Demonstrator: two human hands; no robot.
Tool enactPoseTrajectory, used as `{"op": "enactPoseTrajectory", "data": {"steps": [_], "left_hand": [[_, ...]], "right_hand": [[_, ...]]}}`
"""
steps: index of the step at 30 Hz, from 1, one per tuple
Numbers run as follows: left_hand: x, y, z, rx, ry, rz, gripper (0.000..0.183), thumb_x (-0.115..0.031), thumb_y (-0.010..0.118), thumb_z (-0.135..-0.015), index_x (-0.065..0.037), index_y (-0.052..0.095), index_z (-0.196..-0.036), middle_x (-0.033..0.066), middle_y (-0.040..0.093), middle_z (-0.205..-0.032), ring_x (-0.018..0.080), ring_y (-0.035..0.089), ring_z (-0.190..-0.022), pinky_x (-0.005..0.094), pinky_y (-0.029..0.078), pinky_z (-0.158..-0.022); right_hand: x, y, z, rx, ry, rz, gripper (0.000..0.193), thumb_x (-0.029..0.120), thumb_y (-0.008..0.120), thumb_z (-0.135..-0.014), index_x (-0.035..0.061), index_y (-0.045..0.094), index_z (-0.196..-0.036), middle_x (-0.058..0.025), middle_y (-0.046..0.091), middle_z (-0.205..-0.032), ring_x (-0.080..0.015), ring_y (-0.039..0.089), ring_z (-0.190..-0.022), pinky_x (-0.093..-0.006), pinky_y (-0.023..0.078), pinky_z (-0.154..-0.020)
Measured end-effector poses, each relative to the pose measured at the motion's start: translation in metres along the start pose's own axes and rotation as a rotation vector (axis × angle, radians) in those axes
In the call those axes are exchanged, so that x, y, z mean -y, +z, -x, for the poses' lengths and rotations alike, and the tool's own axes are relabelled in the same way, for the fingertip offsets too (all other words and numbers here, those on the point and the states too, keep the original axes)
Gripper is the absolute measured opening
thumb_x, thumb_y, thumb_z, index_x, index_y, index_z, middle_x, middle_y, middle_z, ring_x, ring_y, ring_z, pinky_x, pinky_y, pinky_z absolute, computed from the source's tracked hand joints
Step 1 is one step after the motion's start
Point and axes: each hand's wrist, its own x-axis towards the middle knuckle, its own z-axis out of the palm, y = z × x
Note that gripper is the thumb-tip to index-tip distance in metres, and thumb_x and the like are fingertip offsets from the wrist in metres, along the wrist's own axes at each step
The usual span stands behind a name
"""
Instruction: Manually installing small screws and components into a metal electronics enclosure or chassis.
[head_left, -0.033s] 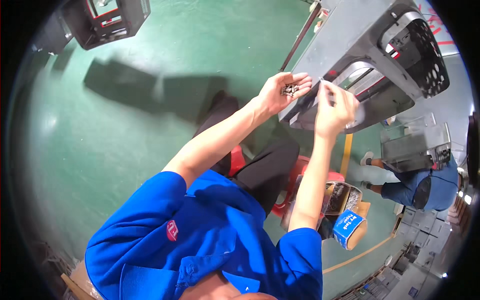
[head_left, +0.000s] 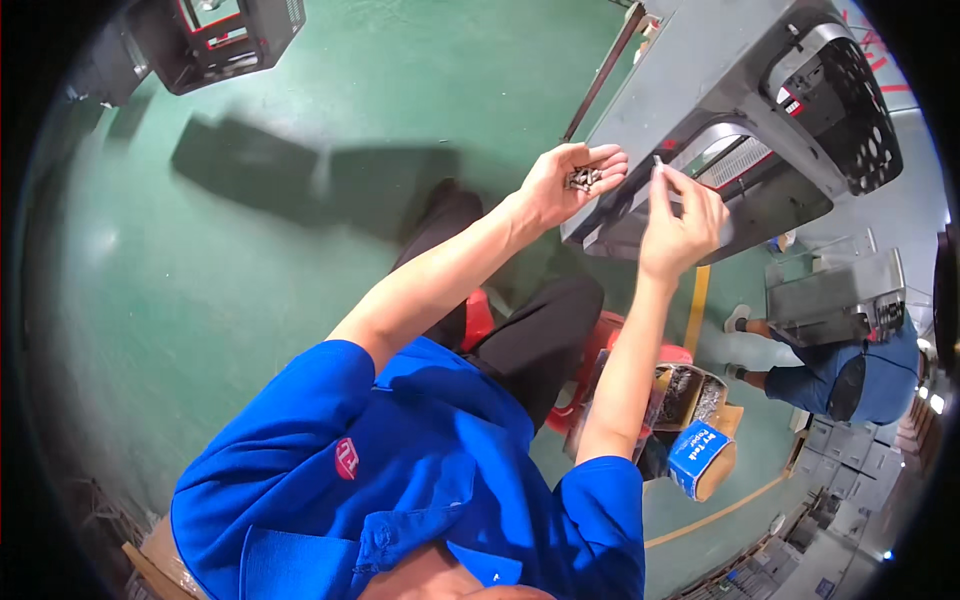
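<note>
Left hand [head_left: 562, 186] is palm up, fingers extended, small metal screws [head_left: 583, 179] heaped in the palm. Right hand [head_left: 683, 222] is pinching a small piece [head_left: 658, 161] at the fingertips, just beside the dark case frame [head_left: 742, 106], at the surface's [head_left: 918, 165] near edge.

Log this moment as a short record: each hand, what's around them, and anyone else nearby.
Left hand: palm up, cupping small screws
Right hand: raised, pinching a small piece, kind unclear
Beyond right hand: dark case with openings
By right forearm: blue box, loose metal parts, red stool
Floor: green
Nearby: another person in blue, far right
</note>
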Motion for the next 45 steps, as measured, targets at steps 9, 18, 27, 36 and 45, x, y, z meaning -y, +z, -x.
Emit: {"op": "enactPoseTrajectory", "data": {"steps": [9, 18, 27, 36, 45], "left_hand": [[0.001, 0.002, 0.005, -0.013, 0.026, 0.063, 0.041, -0.012, 0.035, -0.092, 0.016, 0.041, -0.122, 0.0248, 0.05, -0.122, 0.0313, 0.052, -0.112, 0.0422, 0.04, -0.102], [0.005, 0.004, 0.007, -0.053, 0.075, 0.095, 0.041, -0.015, 0.033, -0.092, 0.014, 0.046, -0.117, 0.0244, 0.054, -0.116, 0.0325, 0.056, -0.105, 0.0426, 0.045, -0.097], [0.008, -0.001, 0.007, 0.011, 0.077, 0.115, 0.043, -0.017, 0.032, -0.094, 0.01, 0.04, -0.127, 0.0221, 0.047, -0.128, 0.0322, 0.046, -0.119, 0.0415, 0.036, -0.104], [0.007, 0.006, 0.009, -0.07, 0.097, -0.08, 0.039, -0.017, 0.031, -0.094, 0.007, 0.05, -0.119, 0.0192, 0.054, -0.12, 0.0291, 0.051, -0.113, 0.0375, 0.039, -0.1], [0.002, -0.006, 0.006, 0.057, -0.004, 0.09, 0.033, -0.013, 0.04, -0.092, 0.01, 0.045, -0.115, 0.0205, 0.049, -0.122, 0.035, 0.046, -0.118, 0.0452, 0.04, -0.1]], "right_hand": [[-0.021, 0.008, -0.003, -0.124, -0.061, 0.066, 0.017, 0.013, 0.079, -0.062, 0.0174, 0.07, -0.075, 0.0068, 0.057, -0.07, -0.0135, 0.051, -0.068, -0.0301, 0.036, -0.07], [-0.037, 0.019, -0.015, -0.092, -0.133, -0.083, 0.015, 0.015, 0.078, -0.065, 0.0159, 0.071, -0.078, 0.007, 0.058, -0.069, -0.0122, 0.05, -0.067, -0.0283, 0.035, -0.069], [-0.006, 0.014, 0.022, 0.259, -0.064, -0.255, 0.016, 0.013, 0.074, -0.063, 0.0112, 0.069, -0.078, 0.0015, 0.06, -0.072, -0.0169, 0.054, -0.073, -0.0321, 0.039, -0.068], [0.004, 0.029, 0.031, 0.488, -0.107, -0.161, 0.009, 0.013, 0.069, -0.067, 0.0082, 0.066, -0.074, -0.0019, 0.058, -0.078, -0.0192, 0.056, -0.081, -0.0339, 0.043, -0.071], [-0.011, 0.006, 0.041, 0.217, 0.534, -0.793, 0.01, 0.002, 0.065, -0.078, 0.0023, 0.067, -0.087, -0.0037, 0.064, -0.08, -0.0123, 0.06, -0.071, -0.0237, 0.048, -0.065]]}}
